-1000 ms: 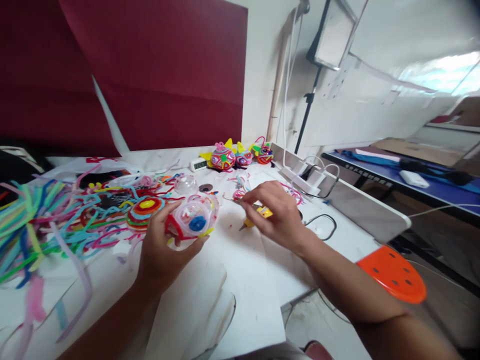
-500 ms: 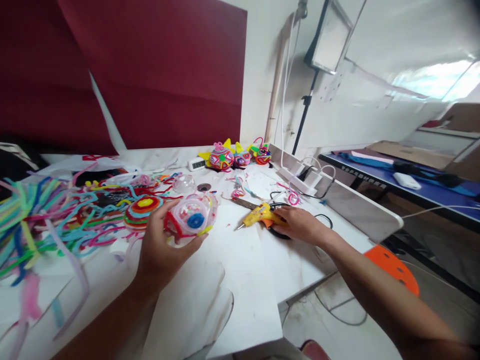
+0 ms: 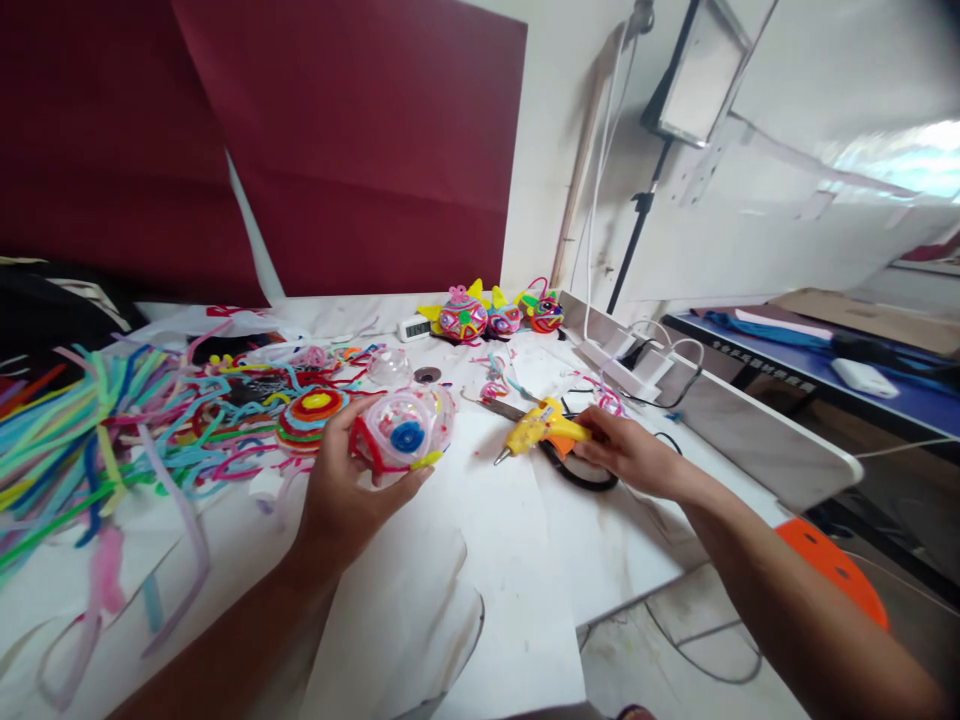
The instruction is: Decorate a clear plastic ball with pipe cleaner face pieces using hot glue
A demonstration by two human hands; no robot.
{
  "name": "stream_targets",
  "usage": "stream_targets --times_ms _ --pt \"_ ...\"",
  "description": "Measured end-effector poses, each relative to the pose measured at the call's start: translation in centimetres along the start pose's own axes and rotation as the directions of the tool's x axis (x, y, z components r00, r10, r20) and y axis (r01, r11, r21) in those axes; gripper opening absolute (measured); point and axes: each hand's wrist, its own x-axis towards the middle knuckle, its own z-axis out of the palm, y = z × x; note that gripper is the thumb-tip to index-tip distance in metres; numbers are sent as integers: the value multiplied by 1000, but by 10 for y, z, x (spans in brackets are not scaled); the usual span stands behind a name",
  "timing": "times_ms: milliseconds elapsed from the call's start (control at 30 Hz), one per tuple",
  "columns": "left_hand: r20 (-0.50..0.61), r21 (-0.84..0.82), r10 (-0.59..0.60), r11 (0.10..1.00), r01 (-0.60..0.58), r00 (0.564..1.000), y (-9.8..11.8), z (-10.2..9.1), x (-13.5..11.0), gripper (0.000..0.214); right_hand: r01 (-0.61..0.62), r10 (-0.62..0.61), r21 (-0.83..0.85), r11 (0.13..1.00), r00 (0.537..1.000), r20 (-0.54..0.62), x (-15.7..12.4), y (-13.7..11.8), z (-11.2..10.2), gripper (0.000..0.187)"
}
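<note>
My left hand (image 3: 349, 500) is closed round a clear plastic ball (image 3: 406, 430) trimmed with pipe cleaners: a blue coil inside a pale pink ring, a red edge and a yellow bit underneath. To the right, my right hand (image 3: 626, 452) grips the handle of a yellow glue gun (image 3: 536, 425) with an orange trigger. Its metal nozzle points down and left toward the ball, apart from it. Under the glue gun lie scissors (image 3: 587, 480) with black handles. A round disc of coiled pipe cleaners (image 3: 313, 414) sits just left of the ball.
Bundles of coloured pipe cleaners (image 3: 71, 430) cover the table's left side. Finished pipe-cleaner fish (image 3: 463, 314) stand at the back beside a small digital timer (image 3: 415, 328). A power strip (image 3: 626, 372) with plugs and cords runs along the right edge board. White paper (image 3: 517, 600) lies in front.
My right hand has taken the glue gun's handle and lifted it slightly off the scissors. The view has turned a little left; my left hand still holds the ball.
</note>
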Motion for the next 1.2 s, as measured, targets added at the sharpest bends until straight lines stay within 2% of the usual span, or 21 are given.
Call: stream_targets --times_ms 67,133,233,333,400,467,533,733,900,1000,1200 --pt "47 -77 -43 996 47 998 -1 0 1 86 53 -52 129 990 999 -15 -4 -9 -7 27" --pt "50 -108 -80 990 85 996 0 1 1 85 90 -84 262 961 996 -33 -8 -20 -13 31" --pt "47 -149 -112 982 118 993 3 2 2 84 67 -45 420 905 997 -62 -10 -36 -16 33" --pt "33 -198 -141 969 145 989 7 4 1 84 55 8 612 789 995 -100 -10 -47 -12 31" --pt "18 -191 -165 968 165 986 10 5 0 86 55 0 721 691 997 -76 -10 -52 -8 28" --pt "15 -169 -179 969 179 984 13 5 -1 90 49 -25 790 611 999 -42 -9 -57 -6 27" --pt "31 -163 -182 969 185 983 13 4 -1 91 53 -55 821 569 998 -26 -8 -61 -5 28" --pt "103 -144 -154 975 168 983 10 0 0 89 66 -150 802 593 988 30 -6 -66 -2 30" --pt "126 -140 -155 975 173 980 14 0 -2 85 140 -164 783 606 985 -49 -8 -60 10 31" --pt "147 -128 -153 977 173 977 16 -1 -2 88 177 -166 763 622 982 -93 -10 -60 15 24" --pt "167 -115 -176 974 197 970 16 -1 -2 89 232 -197 652 722 972 -127 -12 -63 17 20"
